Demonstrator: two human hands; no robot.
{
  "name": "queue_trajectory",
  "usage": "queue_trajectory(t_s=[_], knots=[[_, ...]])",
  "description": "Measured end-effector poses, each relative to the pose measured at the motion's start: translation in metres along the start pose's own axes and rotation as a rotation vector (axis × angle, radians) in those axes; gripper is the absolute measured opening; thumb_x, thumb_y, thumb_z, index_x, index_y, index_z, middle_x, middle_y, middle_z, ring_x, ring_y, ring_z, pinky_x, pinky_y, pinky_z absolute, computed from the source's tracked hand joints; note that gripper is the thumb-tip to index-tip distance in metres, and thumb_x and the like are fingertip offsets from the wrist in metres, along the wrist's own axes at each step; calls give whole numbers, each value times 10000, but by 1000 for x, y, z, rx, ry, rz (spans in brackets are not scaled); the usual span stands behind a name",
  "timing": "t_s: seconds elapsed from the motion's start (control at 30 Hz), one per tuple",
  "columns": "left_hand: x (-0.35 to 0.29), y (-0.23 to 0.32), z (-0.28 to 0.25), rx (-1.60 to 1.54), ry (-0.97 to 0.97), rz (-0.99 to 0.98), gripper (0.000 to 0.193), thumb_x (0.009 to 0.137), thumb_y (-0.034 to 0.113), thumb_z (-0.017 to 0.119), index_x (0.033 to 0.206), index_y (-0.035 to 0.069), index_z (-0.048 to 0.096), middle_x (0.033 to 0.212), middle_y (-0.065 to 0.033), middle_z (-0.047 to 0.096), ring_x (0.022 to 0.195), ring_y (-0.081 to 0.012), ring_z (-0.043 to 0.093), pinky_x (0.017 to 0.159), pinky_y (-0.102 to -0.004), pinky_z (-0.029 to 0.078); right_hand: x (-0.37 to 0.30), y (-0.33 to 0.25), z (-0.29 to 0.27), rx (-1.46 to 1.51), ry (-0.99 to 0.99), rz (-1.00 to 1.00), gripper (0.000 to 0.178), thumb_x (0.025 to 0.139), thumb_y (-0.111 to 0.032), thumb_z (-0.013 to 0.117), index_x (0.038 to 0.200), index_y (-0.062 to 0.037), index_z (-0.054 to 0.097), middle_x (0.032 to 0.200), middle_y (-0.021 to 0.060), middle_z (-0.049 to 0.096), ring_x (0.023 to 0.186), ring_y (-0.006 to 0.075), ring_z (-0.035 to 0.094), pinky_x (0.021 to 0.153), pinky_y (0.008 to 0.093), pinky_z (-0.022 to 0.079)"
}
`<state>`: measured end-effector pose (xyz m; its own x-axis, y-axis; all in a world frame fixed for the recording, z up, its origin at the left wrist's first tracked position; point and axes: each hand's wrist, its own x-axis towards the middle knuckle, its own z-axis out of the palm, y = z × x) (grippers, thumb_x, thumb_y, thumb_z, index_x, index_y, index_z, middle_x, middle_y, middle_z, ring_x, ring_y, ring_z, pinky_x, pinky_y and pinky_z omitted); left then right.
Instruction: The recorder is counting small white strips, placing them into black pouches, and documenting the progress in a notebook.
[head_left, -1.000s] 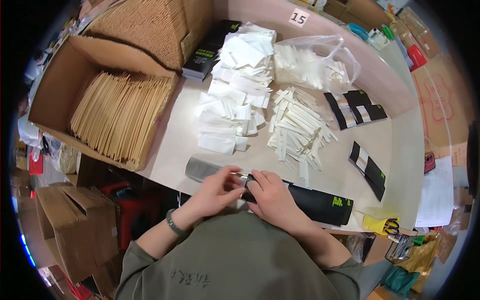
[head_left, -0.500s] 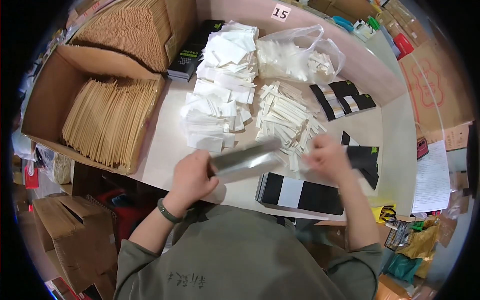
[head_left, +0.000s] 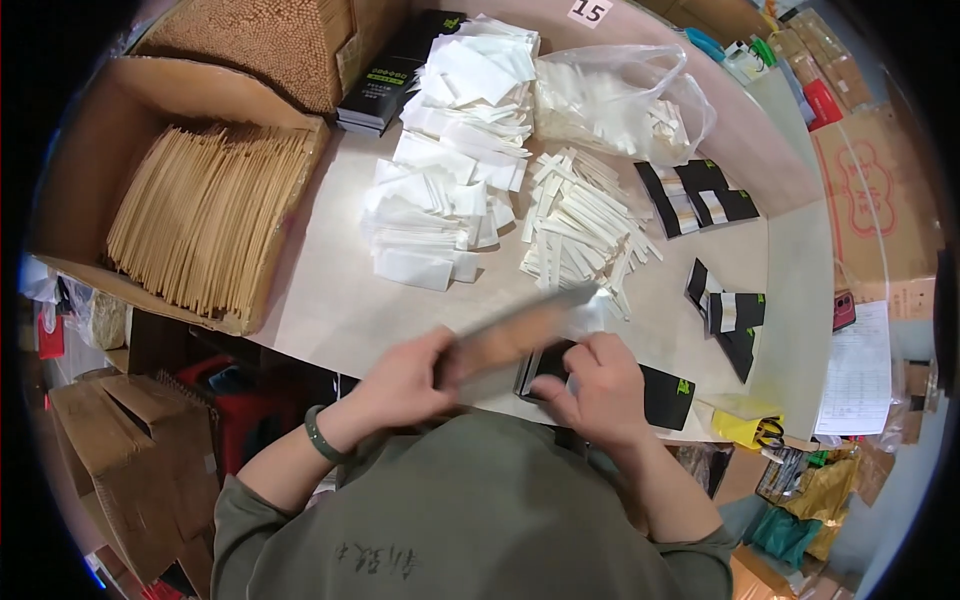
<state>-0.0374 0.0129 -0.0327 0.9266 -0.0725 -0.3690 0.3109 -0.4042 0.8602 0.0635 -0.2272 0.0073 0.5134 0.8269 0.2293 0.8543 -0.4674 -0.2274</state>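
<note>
A pale, smooth table (head_left: 325, 265) with curved edges carries everything at hand. At its left stands an open brown cardboard carton (head_left: 75, 150), its walls slightly bowed, filled with slender, straight wooden sticks (head_left: 200, 220) lying side by side. Next comes a long, overlapping heap of white paper slips (head_left: 455, 165), flat, matte and rectangular. Beyond the heap's right side sits a clear, crinkled plastic bag (head_left: 615, 105) of pale pieces, and below it a loose pile of narrow, stiff-looking off-white strips (head_left: 585, 225). Near the person's body, at the front edge of the table, lies a stack of long black rectangular pieces (head_left: 665, 395), dark and flat, its layers showing at the left end and a green print at the right. Above its left end, a long, flat grey piece (head_left: 515, 335) slants up to the right, shiny but motion-blurred. The left hand (head_left: 400, 385) grasps its lower end with curled fingers. The right hand (head_left: 605, 390) is over the black stack, fingers bent; whether they grip it I cannot tell. Farther right, small black bundles (head_left: 740, 312) wear white bands.
</note>
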Motion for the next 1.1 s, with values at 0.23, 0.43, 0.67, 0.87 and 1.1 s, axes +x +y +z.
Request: queue_trajectory(t_s=[0.23,0.43,0.67,0.87,1.1], knots=[[-20,-33,-4,367,292,137,495,670,95,738,1136,58,574,912,-165,630,879,-380,620,752,-432,508,2,-10,19,179,-330,612,287,877,-280,622,732,-34,591,693,160,637,689,368,634,634,445,489],[-21,-38,-42,512,141,314,533,628,72,769,1127,67,583,906,-140,641,864,-361,629,738,-433,505,20,-17,38,363,-340,619,232,817,-243,616,733,-28,634,681,163,650,677,366,639,643,439,511],[-4,-29,-66,535,248,589,630,682,181,823,1247,68,568,1057,-164,644,1016,-365,615,879,-401,498,77,23,54,18,-139,537,296,870,-329,636,804,-41,648,764,182,653,765,380,646,671,478,503],[-39,-90,-152,734,1032,-53,282,873,178,679,1115,37,642,1044,-163,655,950,-371,633,777,-433,519,65,48,63,97,-39,327,143,850,-197,644,850,-55,634,823,149,649,800,344,649,676,438,519],[-47,-108,-178,695,797,-226,233,892,118,636,1095,4,630,915,-223,630,878,-416,602,740,-447,487,124,-4,114,-50,-89,-258,69,802,-100,633,843,-54,603,821,120,647,772,315,639,668,409,530]])
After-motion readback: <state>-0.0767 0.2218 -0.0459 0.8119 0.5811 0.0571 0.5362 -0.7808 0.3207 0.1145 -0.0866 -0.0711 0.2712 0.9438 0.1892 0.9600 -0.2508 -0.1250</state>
